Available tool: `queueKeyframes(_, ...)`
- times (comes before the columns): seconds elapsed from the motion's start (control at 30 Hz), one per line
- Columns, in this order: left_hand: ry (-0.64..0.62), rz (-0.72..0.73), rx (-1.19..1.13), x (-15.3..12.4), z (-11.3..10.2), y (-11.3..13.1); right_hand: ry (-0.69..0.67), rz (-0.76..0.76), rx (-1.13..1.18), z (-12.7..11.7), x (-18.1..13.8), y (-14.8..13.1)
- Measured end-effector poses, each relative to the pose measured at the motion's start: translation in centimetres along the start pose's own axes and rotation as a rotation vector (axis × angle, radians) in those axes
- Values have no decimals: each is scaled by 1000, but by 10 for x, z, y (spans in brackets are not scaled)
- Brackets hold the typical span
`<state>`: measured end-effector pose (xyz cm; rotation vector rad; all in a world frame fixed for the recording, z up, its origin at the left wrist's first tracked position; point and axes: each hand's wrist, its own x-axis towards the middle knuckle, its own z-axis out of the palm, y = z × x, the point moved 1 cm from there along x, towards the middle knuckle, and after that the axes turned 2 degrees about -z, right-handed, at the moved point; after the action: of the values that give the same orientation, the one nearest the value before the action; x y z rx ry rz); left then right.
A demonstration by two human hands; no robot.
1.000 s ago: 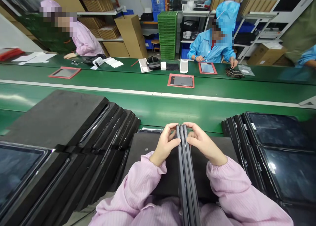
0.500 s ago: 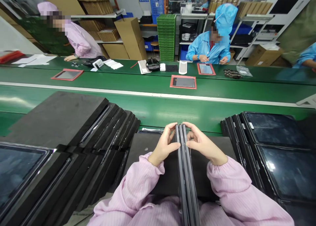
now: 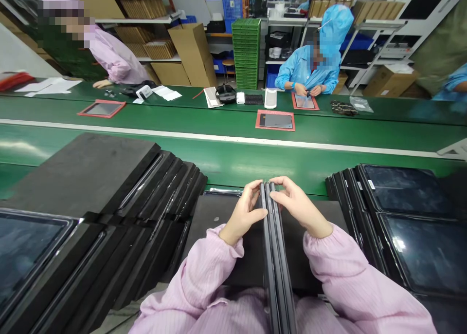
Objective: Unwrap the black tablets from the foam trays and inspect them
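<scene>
Several thin dark tablets [image 3: 278, 261] stand on edge, pressed together in a narrow stack in front of my body. My left hand [image 3: 245, 211] grips the stack's left side near its far end, thumb toward me and fingers around the far edge. On the opposite side, my right hand [image 3: 298, 203] holds the same stack, its thumb lying over the upper edges near the far end. Beneath them lies a flat black foam sheet [image 3: 215, 227]. The tablets' screens face sideways and cannot be seen.
Black foam trays [image 3: 83, 173] with tablets between them are piled at my left. More trays holding tablets [image 3: 426, 256] stand at my right. Beyond runs a green conveyor [image 3: 164, 151] carrying panels on red mats [image 3: 276, 120]. Co-workers in pink [image 3: 116, 56] and blue [image 3: 306, 64] are across it.
My right thumb has moved up and left onto the tablets' upper edges. My left hand stays in place. A panel on the belt has shifted slightly right; the blue-clad co-worker's hands have come together.
</scene>
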<state>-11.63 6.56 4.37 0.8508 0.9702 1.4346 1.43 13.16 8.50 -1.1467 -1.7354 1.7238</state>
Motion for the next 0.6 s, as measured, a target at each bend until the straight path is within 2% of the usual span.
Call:
queueKeyframes(0.1, 15, -7, 3, -1, 0, 0, 108, -24, -130, 5, 5, -3)
queueKeyframes(0.23, 12, -11, -15, -1, 1, 0, 86, -29, -92, 8, 5, -2)
queueKeyframes(0.4, 19, -1, 0, -1, 1, -2, 154, -64, -162, 6, 2, -1)
queueKeyframes(0.6, 6, 10, -12, -1, 1, -2, 35, -47, -81, 3, -2, -1)
